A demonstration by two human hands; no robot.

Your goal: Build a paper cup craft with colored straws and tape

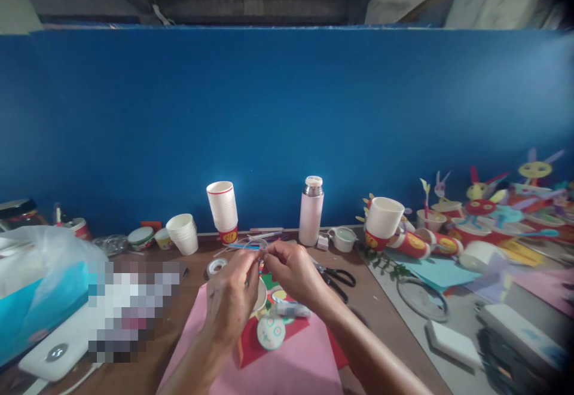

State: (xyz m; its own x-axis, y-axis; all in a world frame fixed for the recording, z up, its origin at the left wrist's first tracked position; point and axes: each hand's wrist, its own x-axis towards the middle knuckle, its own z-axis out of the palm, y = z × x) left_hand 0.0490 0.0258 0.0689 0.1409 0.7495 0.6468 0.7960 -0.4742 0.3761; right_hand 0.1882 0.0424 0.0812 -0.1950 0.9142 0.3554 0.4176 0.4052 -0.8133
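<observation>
The desk [188, 317] carries a pink sheet [287, 365] at 6 o'clock, with a white cup [260, 295] on it. Above the cup, the left hand [231, 299] and right hand [293, 272] meet. Both sets of fingers pinch a thin clear strip [255, 243], looped upward toward 12 o'clock, its ends running 9-to-3. Both hands are equally near.

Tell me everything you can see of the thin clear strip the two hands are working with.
The clear strip looks like thin transparent plastic or tape, bent into a small loop that arches above the fingertips. The left hand and right hand each pinch one end, fingertips nearly meeting. It is held in the air above the pink sheet, in front of the stack of paper cups. Its exact material and width are too faint to tell.
</observation>
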